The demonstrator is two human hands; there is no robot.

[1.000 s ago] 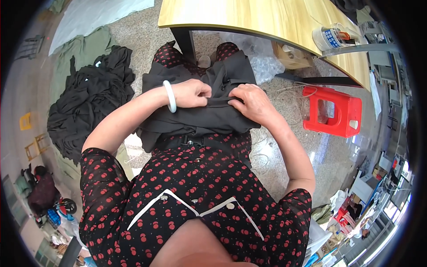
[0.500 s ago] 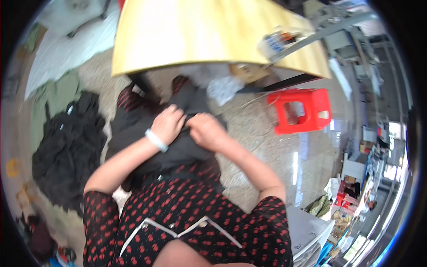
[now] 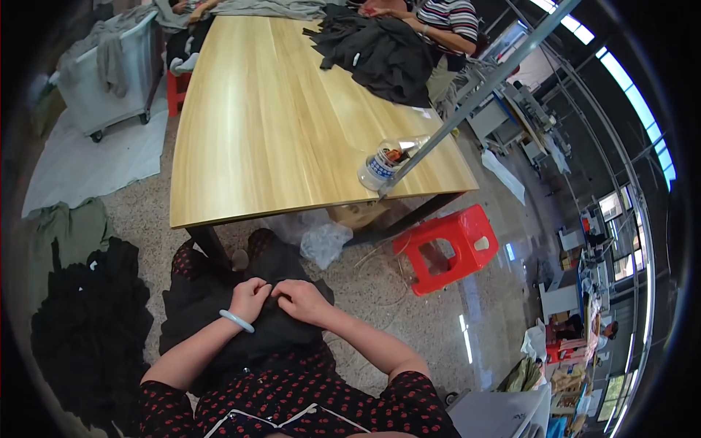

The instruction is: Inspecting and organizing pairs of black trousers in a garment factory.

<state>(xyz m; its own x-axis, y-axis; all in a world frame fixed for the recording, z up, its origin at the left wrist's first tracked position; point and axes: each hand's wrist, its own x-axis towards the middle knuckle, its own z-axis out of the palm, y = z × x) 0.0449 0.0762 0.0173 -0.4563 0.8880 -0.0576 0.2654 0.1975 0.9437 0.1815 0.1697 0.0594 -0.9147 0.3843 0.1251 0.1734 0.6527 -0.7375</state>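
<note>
- Left hand [image 3: 250, 298] curled shut, pinching a fold of the black garment [image 3: 212, 310] on the lap; pale green bangle [image 3: 236, 321] round its wrist.
- Right hand [image 3: 301, 299] closed on the same fold, fingertips touching those of the left hand.
- Black garment spread over both knees, hanging down toward the floor on the left side, just below the near edge of the wooden table [image 3: 270, 124].
- Dark dress with red dots [image 3: 292, 394] beneath and behind the garment, filling the lower middle.
- Crumpled clear plastic bag [image 3: 323, 243] on the floor under the table's near edge, just beyond the knees.
- Red plastic stool [image 3: 449, 248] on the floor to the right, near the table's near right corner, well apart from the hands.
- Heap of black cloth [image 3: 87, 328] on the floor to the left, with an olive green piece [image 3: 69, 233] beside it on the far side.
- Clear jar [image 3: 381, 166] near the table's near right corner, against a slanting grey metal bar [image 3: 482, 84].
- Pile of dark clothing [image 3: 380, 47] at the table's far right corner; another person in a striped top [image 3: 453, 18] close behind it.
- White wheeled bin [image 3: 109, 80] off the table's far left corner, grey cloth draped over its rim.
</note>
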